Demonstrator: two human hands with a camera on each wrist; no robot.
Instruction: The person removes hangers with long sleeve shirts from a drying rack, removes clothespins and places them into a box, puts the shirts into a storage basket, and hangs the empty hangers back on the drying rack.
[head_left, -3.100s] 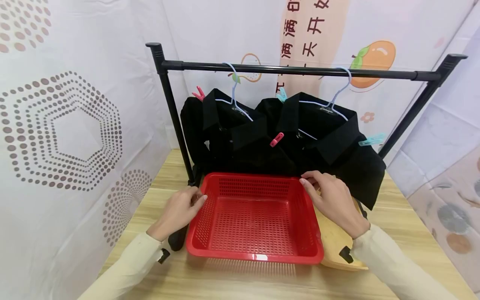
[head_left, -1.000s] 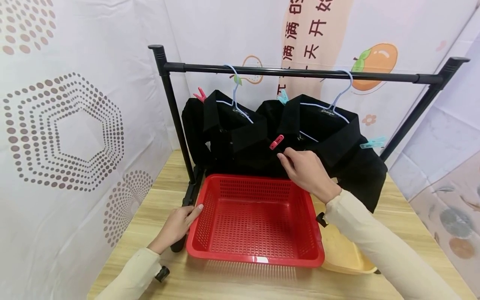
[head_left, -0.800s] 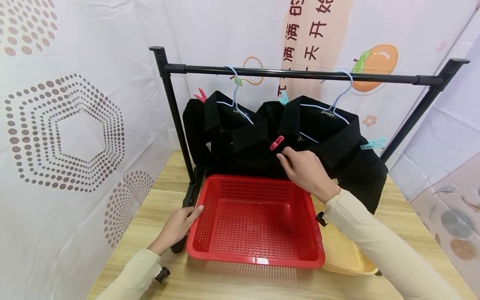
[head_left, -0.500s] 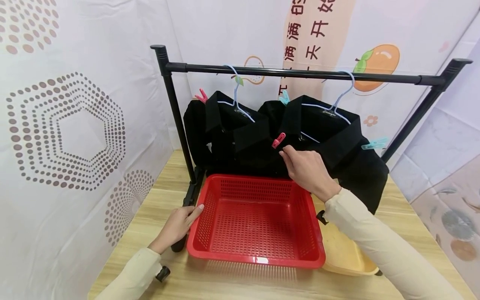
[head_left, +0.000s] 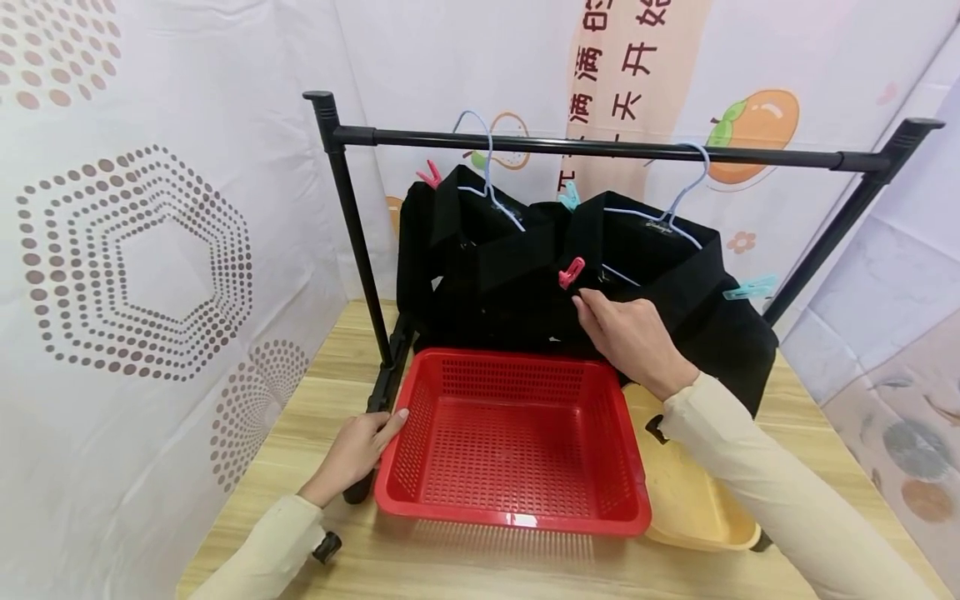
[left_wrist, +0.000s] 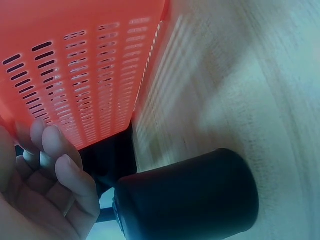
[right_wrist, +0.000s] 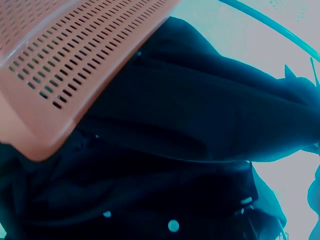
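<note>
Two black shirts hang on blue hangers. My right hand (head_left: 633,342) pinches the left black shirt (head_left: 510,258) at its right shoulder, just below a pink clothespin (head_left: 572,272). That shirt's blue hanger (head_left: 489,167) has its hook raised above the rail. My left hand (head_left: 352,450) holds the left rim of a red perforated basket (head_left: 510,518), thumb over the edge. In the left wrist view its bent fingers (left_wrist: 55,145) lie under the rim, outside the basket wall. The right wrist view shows black cloth (right_wrist: 200,110) beside the basket but not the gripping fingertips.
The right black shirt (head_left: 675,300) hangs from a blue hanger, with turquoise clothespins (head_left: 750,287) at its shoulders. A black rack (head_left: 615,149) spans the wooden table (head_left: 337,367). A yellow basket (head_left: 690,496) sits right of the red one, partly under my right forearm. Patterned curtains stand behind.
My right hand has gone from the basket's right rim to the left shirt's shoulder. Latest, the shirt and its hanger have shifted up and right. My left hand now grips the basket rim.
</note>
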